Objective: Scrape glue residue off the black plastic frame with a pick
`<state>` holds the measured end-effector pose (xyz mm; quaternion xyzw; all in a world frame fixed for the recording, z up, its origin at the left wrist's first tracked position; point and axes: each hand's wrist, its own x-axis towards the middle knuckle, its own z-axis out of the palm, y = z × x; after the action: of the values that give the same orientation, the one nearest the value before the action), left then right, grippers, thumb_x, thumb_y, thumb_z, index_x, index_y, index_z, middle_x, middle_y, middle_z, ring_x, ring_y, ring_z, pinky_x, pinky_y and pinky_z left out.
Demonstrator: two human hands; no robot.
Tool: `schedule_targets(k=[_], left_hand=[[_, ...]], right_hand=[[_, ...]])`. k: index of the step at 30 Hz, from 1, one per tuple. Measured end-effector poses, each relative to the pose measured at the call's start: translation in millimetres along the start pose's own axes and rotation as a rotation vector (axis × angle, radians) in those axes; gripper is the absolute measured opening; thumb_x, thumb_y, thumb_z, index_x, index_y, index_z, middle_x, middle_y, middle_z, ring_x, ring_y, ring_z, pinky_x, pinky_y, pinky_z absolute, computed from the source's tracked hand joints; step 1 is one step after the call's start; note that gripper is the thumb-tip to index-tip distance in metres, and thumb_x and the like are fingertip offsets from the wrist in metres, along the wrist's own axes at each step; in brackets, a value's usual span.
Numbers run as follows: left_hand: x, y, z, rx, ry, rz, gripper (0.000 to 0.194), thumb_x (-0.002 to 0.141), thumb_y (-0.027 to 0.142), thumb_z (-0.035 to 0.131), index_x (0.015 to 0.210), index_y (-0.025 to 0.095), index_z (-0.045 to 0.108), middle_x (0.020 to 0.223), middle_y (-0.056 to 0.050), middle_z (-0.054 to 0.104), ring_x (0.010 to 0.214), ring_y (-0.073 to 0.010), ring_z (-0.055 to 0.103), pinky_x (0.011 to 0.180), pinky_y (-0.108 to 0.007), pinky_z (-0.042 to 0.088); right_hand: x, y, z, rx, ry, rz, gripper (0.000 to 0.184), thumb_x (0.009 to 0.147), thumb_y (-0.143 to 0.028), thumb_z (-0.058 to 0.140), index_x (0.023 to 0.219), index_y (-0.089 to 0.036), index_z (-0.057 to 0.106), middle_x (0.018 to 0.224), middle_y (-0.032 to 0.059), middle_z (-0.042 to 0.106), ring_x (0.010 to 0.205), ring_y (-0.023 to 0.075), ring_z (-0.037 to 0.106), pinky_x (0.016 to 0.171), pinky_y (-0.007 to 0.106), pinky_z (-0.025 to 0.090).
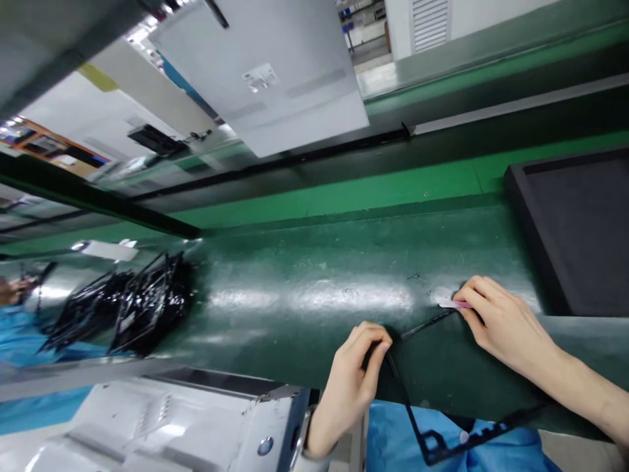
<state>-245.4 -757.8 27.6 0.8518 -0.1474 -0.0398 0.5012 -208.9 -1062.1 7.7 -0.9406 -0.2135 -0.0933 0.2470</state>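
A thin black rectangular plastic frame [411, 419] is held over the front edge of the green bench, its lower side notched. My left hand [351, 383] pinches one corner of it between thumb and fingers. Near the frame's far side, my right hand [506, 321] is closed, with a small pink-and-white strip [456, 304] sticking out from its fingertips. The far bar of the frame runs up to these fingers; whether they also grip it is hidden.
The green bench top [295, 262] stretches ahead. At right stands a black tray [580, 223]. Black frames in shiny wrapping [152, 301] are heaped at left, near a person in blue. A white machine [162, 419] is at lower left; a white panel [275, 72] hangs above.
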Motion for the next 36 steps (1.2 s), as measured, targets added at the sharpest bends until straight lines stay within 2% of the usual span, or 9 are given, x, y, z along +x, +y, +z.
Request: schedule_targets(k=[4,8,10,14,19,22,24,29,36], left_hand=[[23.8,-8.5,13.6,0.081,-0.002,0.119,0.014,0.110,0.015,0.056,0.105,0.023,0.067,0.108,-0.003,0.071,0.102,-0.0183,0.065,0.096,-0.030,0.048],[31.2,-6.5,27.6,-0.051,-0.019,0.092,0.015,0.111,0.018,0.055,0.103,0.021,0.068,0.104,-0.005,0.071,0.100,-0.0190,0.066,0.092,-0.030,0.050],[30.5,-3.7,28.3,-0.141,-0.033,0.043,0.016,0.111,0.022,0.056,0.101,0.020,0.068,0.101,-0.005,0.070,0.094,-0.0187,0.066,0.088,-0.030,0.051],[32.2,-4.8,10.1,-0.206,-0.004,-0.013,0.020,0.111,0.030,0.058,0.099,0.019,0.069,0.095,-0.005,0.069,0.085,-0.0176,0.064,0.080,-0.029,0.049],[39.0,-9.8,-16.0,0.085,-0.059,0.083,0.014,0.108,0.019,0.061,0.100,0.020,0.073,0.100,-0.005,0.070,0.089,-0.0175,0.065,0.078,-0.028,0.050],[39.9,-8.3,-12.4,0.220,-0.090,0.206,0.015,0.108,0.015,0.062,0.108,0.021,0.075,0.106,-0.005,0.071,0.099,-0.0195,0.067,0.089,-0.032,0.054],[39.9,-5.4,-6.4,0.323,-0.123,0.258,0.015,0.108,0.015,0.060,0.113,0.020,0.074,0.109,-0.006,0.070,0.099,-0.0209,0.064,0.089,-0.034,0.054],[41.3,-0.8,-7.0,0.508,-0.193,0.275,0.012,0.110,0.015,0.055,0.105,0.018,0.066,0.106,-0.006,0.065,0.095,-0.0222,0.059,0.088,-0.038,0.050],[33.2,-9.2,-36.7,0.437,-0.040,0.188,0.016,0.105,0.009,0.061,0.102,0.023,0.068,0.125,-0.008,0.058,0.122,-0.0272,0.051,0.104,-0.043,0.045]], right_hand=[[0.6,-7.8,-14.5,-0.170,-0.024,0.003,0.020,0.114,-0.025,0.044,0.099,-0.021,0.056,0.094,0.0040,0.055,0.084,0.0240,0.056,0.064,0.039,0.039],[16.7,-29.7,-12.0,0.030,-0.129,-0.085,0.005,0.107,-0.016,0.056,0.107,-0.020,0.058,0.106,0.0059,0.058,0.094,0.0250,0.057,0.073,0.039,0.046],[26.7,-36.1,-1.9,0.145,-0.193,-0.142,0.011,0.104,-0.011,0.060,0.109,-0.020,0.058,0.109,0.0066,0.059,0.097,0.0259,0.056,0.076,0.039,0.047],[34.7,-30.2,19.3,0.363,-0.216,-0.169,0.011,0.106,-0.011,0.058,0.101,-0.020,0.057,0.096,0.0030,0.060,0.089,0.0227,0.056,0.075,0.037,0.046],[28.6,-20.1,26.4,0.344,-0.199,-0.200,0.007,0.110,-0.019,0.056,0.104,-0.021,0.058,0.098,0.0029,0.061,0.088,0.0218,0.057,0.074,0.037,0.042],[27.0,-20.5,26.4,0.312,-0.203,-0.203,0.008,0.111,-0.020,0.054,0.104,-0.021,0.058,0.099,0.0026,0.060,0.089,0.0218,0.056,0.072,0.037,0.042],[26.8,-20.8,26.9,0.296,-0.202,-0.203,0.008,0.112,-0.021,0.052,0.105,-0.021,0.057,0.100,0.0024,0.060,0.089,0.0216,0.056,0.071,0.037,0.041],[26.0,-20.5,28.0,0.272,-0.218,-0.208,0.010,0.113,-0.022,0.051,0.105,-0.021,0.058,0.101,0.0030,0.060,0.090,0.0213,0.055,0.071,0.037,0.042],[25.8,-21.5,26.5,0.266,-0.208,-0.231,0.017,0.114,-0.021,0.046,0.104,-0.020,0.059,0.100,0.0035,0.059,0.088,0.0206,0.055,0.069,0.037,0.041]])
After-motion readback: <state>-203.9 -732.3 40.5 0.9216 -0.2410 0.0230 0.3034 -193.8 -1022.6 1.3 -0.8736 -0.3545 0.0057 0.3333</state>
